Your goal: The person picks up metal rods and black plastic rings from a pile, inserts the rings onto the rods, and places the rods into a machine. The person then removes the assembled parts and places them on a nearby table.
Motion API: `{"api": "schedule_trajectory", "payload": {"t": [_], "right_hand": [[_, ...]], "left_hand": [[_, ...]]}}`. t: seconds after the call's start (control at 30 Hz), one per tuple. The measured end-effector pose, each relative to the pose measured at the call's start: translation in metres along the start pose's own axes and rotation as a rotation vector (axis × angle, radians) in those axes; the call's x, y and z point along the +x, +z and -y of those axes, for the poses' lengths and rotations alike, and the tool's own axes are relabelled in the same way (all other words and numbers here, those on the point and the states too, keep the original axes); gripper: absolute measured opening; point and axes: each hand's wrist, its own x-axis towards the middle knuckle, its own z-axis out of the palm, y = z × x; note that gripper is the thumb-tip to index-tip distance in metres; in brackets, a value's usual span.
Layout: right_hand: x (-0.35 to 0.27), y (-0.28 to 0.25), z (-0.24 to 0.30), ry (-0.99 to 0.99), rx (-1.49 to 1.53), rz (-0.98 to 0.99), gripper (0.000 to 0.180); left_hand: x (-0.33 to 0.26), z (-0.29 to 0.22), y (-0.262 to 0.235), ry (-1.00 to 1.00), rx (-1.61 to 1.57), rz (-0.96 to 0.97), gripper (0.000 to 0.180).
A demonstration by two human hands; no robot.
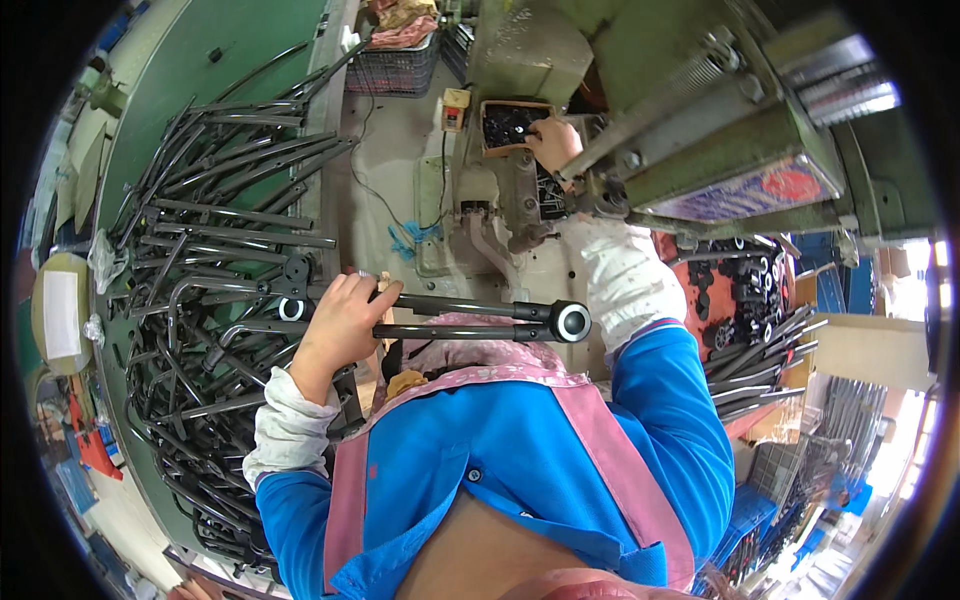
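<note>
Workshop bench point(180, 90) piled with black tubes point(215, 250). Tube pair point(470, 318) gripped by left hand point(340, 320); right hand point(553, 140) closed in parts tray point(508, 125). Risk judged: tubes swung into machine point(700, 130).

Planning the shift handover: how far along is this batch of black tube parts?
Done: hard to tell; black tubes lie stacked at the right, finished or not. In hand: the left hand holds two tubes with ring ends, while the right hand reaches into a tray of small black parts. Left: a big pile of tubes on the left table.
</note>
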Motion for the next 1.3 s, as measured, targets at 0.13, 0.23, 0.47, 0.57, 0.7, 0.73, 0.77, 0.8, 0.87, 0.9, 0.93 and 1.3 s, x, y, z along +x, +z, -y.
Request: {"api": "schedule_trajectory", "payload": {"t": [0.13,0.23,0.47,0.57,0.7,0.73,0.77,0.8,0.87,0.9,0.93,1.3], "right_hand": [[0.017,-0.004,0.009,0.015,-0.047,0.208,0.02],[0.02,-0.003,0.025,0.075,-0.077,0.086,0.02],[0.024,-0.009,0.028,0.107,0.014,0.046,0.023],[0.016,0.015,-0.036,0.14,0.098,-0.009,0.022],[0.017,-0.002,0.006,0.023,-0.01,0.018,0.022],[0.008,-0.007,0.007,0.013,0.025,-0.055,0.022],[-0.001,-0.012,0.008,0.005,0.058,-0.13,0.023],[-0.01,-0.018,0.005,0.005,0.088,-0.207,0.024],[-0.037,-0.042,0.018,0.101,0.373,-0.141,0.017],[-0.059,-0.061,0.03,0.162,0.557,-0.093,0.014],[-0.081,-0.079,0.042,0.22,0.745,-0.028,0.011],[-0.143,-0.14,0.123,0.625,1.028,0.02,0.025]], "left_hand": [[-0.004,0.002,0.003,-0.025,-0.02,0.008,0.063],[-0.007,0.006,0.002,-0.036,-0.015,0.005,0.064],[-0.008,0.013,0.007,-0.054,-0.002,-0.005,0.069],[0.001,0.015,0.003,-0.008,-0.006,0.004,0.07],[-0.004,0.016,0.007,-0.037,-0.005,0.012,0.07],[-0.003,0.016,0.007,-0.032,-0.006,0.009,0.069],[-0.001,0.016,0.007,-0.025,-0.006,0.006,0.068],[0.002,0.016,0.006,-0.011,-0.007,0.009,0.067],[0.002,0.015,0.003,-0.034,-0.021,0.019,0.065],[0.002,0.014,0.003,-0.04,-0.032,0.025,0.065],[0.001,0.014,0.004,-0.035,-0.029,0.021,0.064],[0.01,0.021,0.008,0.073,-0.009,0.03,0.065]]}}
